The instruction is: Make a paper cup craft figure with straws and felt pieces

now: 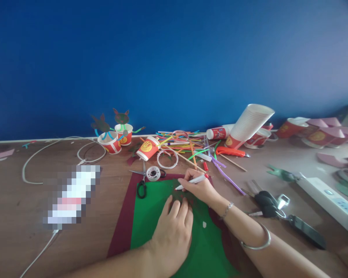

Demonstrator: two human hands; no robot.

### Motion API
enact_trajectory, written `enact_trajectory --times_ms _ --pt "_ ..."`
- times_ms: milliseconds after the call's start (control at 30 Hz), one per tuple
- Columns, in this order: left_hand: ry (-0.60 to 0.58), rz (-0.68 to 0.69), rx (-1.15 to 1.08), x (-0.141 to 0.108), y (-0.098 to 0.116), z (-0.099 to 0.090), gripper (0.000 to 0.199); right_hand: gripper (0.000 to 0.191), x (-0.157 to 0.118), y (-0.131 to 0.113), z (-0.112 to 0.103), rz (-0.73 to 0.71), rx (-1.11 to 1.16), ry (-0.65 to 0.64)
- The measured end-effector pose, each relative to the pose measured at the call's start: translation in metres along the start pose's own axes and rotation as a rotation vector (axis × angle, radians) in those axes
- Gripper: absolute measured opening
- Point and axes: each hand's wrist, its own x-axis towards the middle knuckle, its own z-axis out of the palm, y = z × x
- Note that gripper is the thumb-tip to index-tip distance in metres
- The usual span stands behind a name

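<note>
A green sheet of paper lies over a dark red sheet on the table. My left hand rests flat on the green sheet, fingers stretched forward. Just beyond its fingertips, my right hand grips a white marker with a red end. The marker's red tip touches or hovers close over a dark area with small reddish marks; the left fingers partly cover this area. Scissors with black handles and a roll of tape lie by the green sheet's far left corner.
Colourful sticks and pipe cleaners are piled beyond the sheets. Paper cups and a leaning cup stack stand near the blue wall. An orange cutter, keys and a power strip lie right; a phone-like blurred object left.
</note>
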Motion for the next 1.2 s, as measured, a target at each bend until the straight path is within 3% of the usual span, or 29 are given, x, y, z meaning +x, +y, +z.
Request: enact_trajectory --times_ms 267,567,867,1200 --pt "-0.009 -0.012 -0.022 -0.0015 0.0004 0.0004 0.044 0.028 0.0032 0.0020 -0.0018 -0.021 0.137 0.122" --pt "0.043 -0.119 -0.062 -0.0041 0.0013 0.0006 0.046 0.031 0.0056 0.0013 -0.0063 -0.028 0.178 0.237" --pt "0.131 0.050 -0.272 -0.0024 0.0059 -0.0029 0.022 0.032 0.0029 0.0007 -0.0070 0.011 0.229 0.283" --pt "0.114 -0.002 -0.196 -0.0066 0.0053 0.0048 0.042 0.036 0.0033 0.0010 -0.0075 -0.012 0.232 0.249"
